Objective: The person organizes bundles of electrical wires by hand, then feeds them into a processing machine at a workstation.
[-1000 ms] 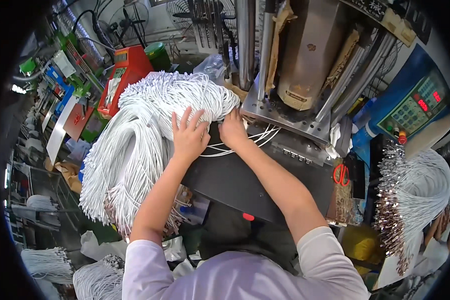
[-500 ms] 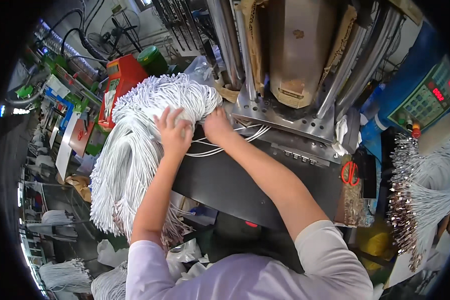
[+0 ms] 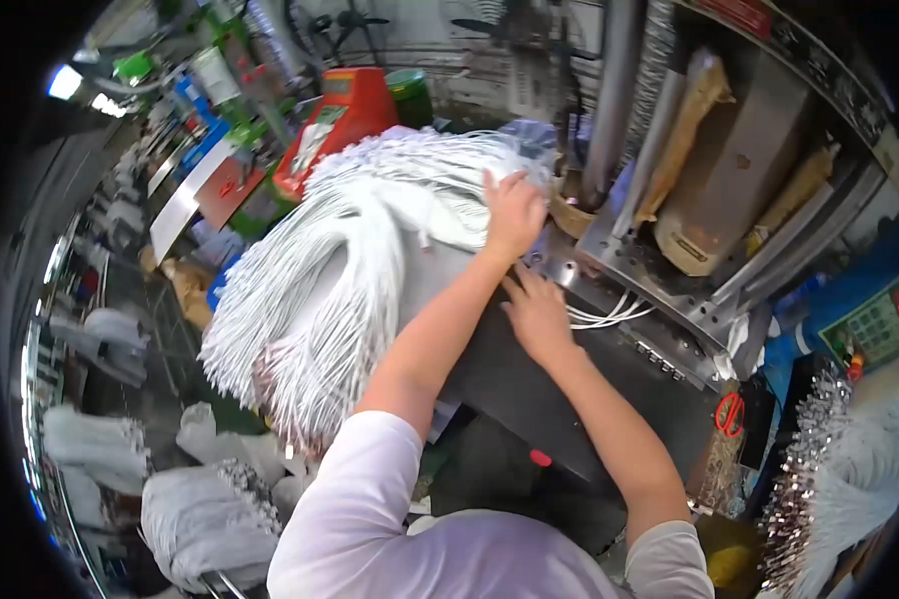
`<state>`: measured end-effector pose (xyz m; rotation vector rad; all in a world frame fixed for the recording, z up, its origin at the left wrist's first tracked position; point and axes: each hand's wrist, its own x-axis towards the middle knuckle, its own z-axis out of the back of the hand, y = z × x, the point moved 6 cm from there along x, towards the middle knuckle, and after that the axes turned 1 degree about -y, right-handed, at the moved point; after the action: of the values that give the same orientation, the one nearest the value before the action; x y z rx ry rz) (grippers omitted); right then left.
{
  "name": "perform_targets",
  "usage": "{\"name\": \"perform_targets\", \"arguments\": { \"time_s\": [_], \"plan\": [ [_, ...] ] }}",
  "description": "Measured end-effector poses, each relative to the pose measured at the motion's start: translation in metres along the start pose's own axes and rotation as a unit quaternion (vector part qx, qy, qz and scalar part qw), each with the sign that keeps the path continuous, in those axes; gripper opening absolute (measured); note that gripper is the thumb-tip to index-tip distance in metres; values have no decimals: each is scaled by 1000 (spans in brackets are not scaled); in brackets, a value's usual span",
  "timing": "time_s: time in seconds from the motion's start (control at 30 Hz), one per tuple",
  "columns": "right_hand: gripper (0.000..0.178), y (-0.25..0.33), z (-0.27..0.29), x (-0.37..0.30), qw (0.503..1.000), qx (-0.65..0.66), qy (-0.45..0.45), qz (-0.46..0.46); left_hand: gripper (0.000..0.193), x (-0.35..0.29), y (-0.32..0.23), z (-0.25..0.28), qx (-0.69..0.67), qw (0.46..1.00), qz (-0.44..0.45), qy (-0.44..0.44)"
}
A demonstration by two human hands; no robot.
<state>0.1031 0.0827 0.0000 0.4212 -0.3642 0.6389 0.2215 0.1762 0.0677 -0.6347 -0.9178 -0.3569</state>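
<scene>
A large heap of white cables (image 3: 370, 240) lies fanned over the left of the black worktop (image 3: 499, 384), its cut ends hanging toward the near left. My left hand (image 3: 516, 215) rests on the heap's right end with fingers apart. Just below it, my right hand (image 3: 539, 317) is over the worktop beside the metal press base, fingers stretched and apart, and I see nothing held in it. A few loose white cables (image 3: 609, 315) run from beside my right hand toward the press base.
The press (image 3: 729, 170) with its metal columns stands at the far right. A red machine (image 3: 340, 115) sits behind the heap. Orange-red scissors (image 3: 730, 413) lie at the worktop's right end. More cable bundles lie at right (image 3: 849, 479) and lower left (image 3: 210, 519).
The view has turned, shifting the scene. My left hand has moved right along the heap to its end. My right hand has come out from the cables onto the worktop, and the heap lies more spread.
</scene>
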Motion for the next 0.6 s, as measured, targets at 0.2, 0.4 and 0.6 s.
{"name": "perform_targets", "arguments": {
  "time_s": [0.2,0.4,0.6],
  "plan": [
    [45,1,22,-13,997,-59,-32,-27,51,-10,24,138,202,974,82,56],
    [39,55,59,-61,983,176,-54,23,56,-77,191,252,-256,725,633,-89],
    [26,85,80,-105,961,260,37,-87,61,-80,244,222,-156,873,458,-57]
  ]
}}
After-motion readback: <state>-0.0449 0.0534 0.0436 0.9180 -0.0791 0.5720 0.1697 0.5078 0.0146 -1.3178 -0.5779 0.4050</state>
